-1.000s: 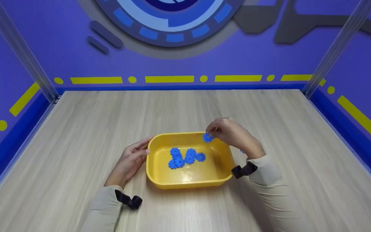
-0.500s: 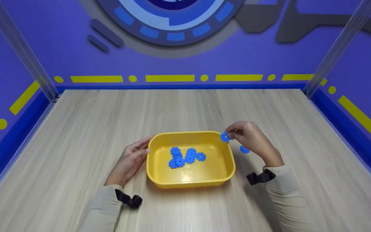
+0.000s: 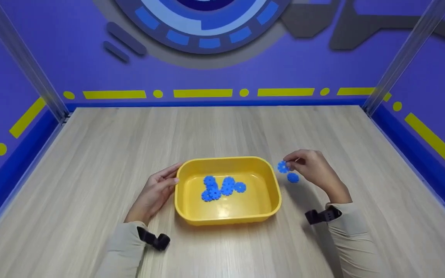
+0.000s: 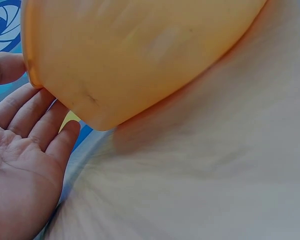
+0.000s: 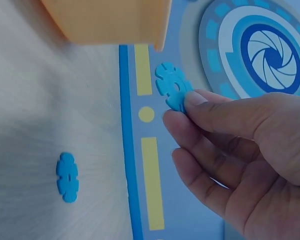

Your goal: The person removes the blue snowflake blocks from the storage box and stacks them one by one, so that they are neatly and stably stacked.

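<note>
In the head view a yellow plastic basin (image 3: pixel 222 210) holds several blue notched snowflake discs (image 3: pixel 227 186), some overlapping. My left hand (image 3: pixel 158 193) holds its left end; in the left wrist view the thumb (image 4: pixel 10 68) lies over the rim and the fingers (image 4: pixel 37 112) rest against the outer wall. My right hand (image 3: pixel 315 168) is right of the basin, pinching one blue snowflake disc (image 5: pixel 172 85) between thumb and forefinger above the table. Another disc (image 3: pixel 292 177) lies flat on the table just below that hand.
The pale wooden table (image 3: pixel 129 143) spreads around the basin. Purple printed panels (image 3: pixel 72 50) stand at the back and both sides, with metal posts in the corners. Each wrist carries a black camera mount (image 3: pixel 323 215).
My right hand has moved right, from over the basin to beside it, with the disc still pinched. The loose table disc has come into full view. My left hand stays put.
</note>
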`<state>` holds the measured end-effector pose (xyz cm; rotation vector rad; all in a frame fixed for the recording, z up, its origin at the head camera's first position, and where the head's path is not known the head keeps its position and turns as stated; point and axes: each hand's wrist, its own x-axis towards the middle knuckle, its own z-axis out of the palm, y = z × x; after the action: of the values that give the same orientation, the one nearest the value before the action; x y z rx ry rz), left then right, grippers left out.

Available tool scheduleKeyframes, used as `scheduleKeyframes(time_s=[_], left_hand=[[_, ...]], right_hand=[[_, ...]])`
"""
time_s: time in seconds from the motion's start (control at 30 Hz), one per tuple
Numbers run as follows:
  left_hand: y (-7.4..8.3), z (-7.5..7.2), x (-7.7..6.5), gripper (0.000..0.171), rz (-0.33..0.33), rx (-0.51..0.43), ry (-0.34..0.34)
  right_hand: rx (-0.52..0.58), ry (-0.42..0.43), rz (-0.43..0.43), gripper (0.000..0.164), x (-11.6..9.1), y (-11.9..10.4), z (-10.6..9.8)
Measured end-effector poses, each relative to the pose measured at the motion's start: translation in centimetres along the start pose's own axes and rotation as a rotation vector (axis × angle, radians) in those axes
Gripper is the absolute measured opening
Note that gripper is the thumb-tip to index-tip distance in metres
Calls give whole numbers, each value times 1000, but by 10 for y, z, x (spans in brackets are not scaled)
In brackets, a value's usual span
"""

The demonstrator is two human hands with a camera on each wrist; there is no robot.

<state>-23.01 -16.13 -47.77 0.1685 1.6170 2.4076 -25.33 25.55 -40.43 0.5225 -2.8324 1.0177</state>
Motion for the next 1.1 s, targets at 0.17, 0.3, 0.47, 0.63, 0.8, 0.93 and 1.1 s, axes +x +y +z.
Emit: scheduleKeyframes(time_s=[0.17,0.3,0.47,0.63,0.8,0.93,1.1], left_hand=[[0,0,1,61,-5,6,2],[0,0,0,60,-11,8,19],[1,0,0,61,-15,10,11],[1,1,0,60,-20,-4,27],[1,2,1,58,-20,-6,34],[1,1,1,58,-19,6,27],[1,0,1,59,-9,26,12]], right_hand=[[7,-35,42,14,-1,11,-1],[-7,-63,100,15,-2,21,0],[-26,-90,164,17,-2,30,0],[-43,-91,194,17,-2,37,2],[-51,-95,229,17,-3,41,5],[-47,-107,257,17,-4,43,6],[-38,-115,264,17,-4,44,6]])
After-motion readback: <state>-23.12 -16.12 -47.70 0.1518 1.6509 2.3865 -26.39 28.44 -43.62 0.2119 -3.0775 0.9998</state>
